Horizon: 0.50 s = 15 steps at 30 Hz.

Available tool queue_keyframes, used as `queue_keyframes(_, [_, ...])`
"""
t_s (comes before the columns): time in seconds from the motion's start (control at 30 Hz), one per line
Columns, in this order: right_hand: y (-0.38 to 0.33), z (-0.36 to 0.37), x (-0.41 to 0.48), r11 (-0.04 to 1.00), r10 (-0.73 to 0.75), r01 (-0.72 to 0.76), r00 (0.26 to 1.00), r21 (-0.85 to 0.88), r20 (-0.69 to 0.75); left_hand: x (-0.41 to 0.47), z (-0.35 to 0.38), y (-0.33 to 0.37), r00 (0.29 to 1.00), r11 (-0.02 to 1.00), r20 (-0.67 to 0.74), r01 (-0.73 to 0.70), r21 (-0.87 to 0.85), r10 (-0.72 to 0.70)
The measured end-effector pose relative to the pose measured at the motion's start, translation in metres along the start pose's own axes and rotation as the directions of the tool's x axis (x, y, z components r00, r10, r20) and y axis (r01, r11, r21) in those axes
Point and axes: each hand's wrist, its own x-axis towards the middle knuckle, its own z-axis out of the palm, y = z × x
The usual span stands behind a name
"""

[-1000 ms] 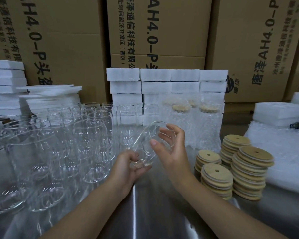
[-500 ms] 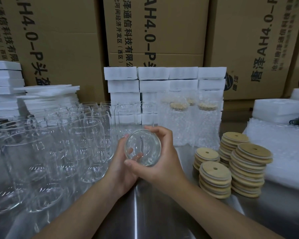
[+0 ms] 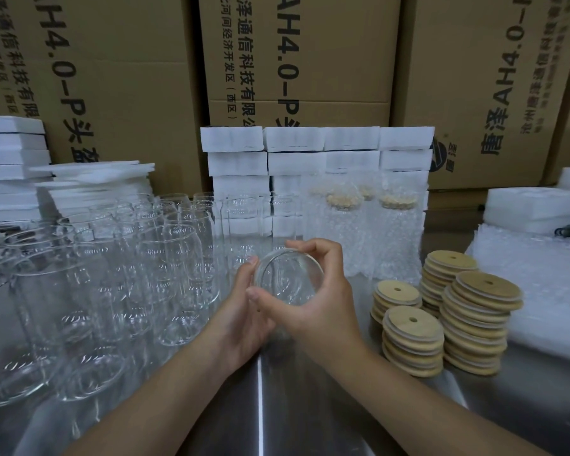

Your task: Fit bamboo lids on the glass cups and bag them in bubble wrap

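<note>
Now we hold one glass cup (image 3: 288, 278) in both hands, up off the metal table (image 3: 277, 406) and right in the middle of what we see. The cup is tipped so its round open mouth faces us. Our right hand (image 3: 323, 304) is curled around the cup, with the fingers over the far rim and the thumb across the near side. Our left hand (image 3: 241, 320) grips the cup on its left side, with the fingertips touching the glass. No lid is on this cup yet. To the left stand lots of empty glass cups (image 3: 112, 274), close together on the table. To the right, near our right hand, sit four stacks of round bamboo lids (image 3: 412, 327), and each top lid has a small hole. Behind our hands stand a few wrapped cups (image 3: 366, 232), already in bubble wrap with lids on. We cannot tell just how many there are. A flat pile of bubble wrap (image 3: 540, 281) lies at the far right, just beside the lid stacks. White foam blocks (image 3: 310, 139) are piled behind the cups, and big cardboard boxes (image 3: 129, 77) stand at the very back.
</note>
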Motion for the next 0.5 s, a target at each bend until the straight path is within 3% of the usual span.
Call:
queue_keyframes(0.1, [0.0008,0.0004,0.0013,0.999,0.02,-0.019,0.999,0.037,-0.025,-0.0017,0.0005,0.0029,0.998,1.0,-0.062,0.026,0.015,-0.025])
queue_keyframes(0.5, [0.0053,-0.003,0.0074,0.991,0.104,-0.097,0.992,0.093,-0.07,-0.0028,0.0014,0.0016,0.995,0.976,-0.057,0.09,0.201,-0.08])
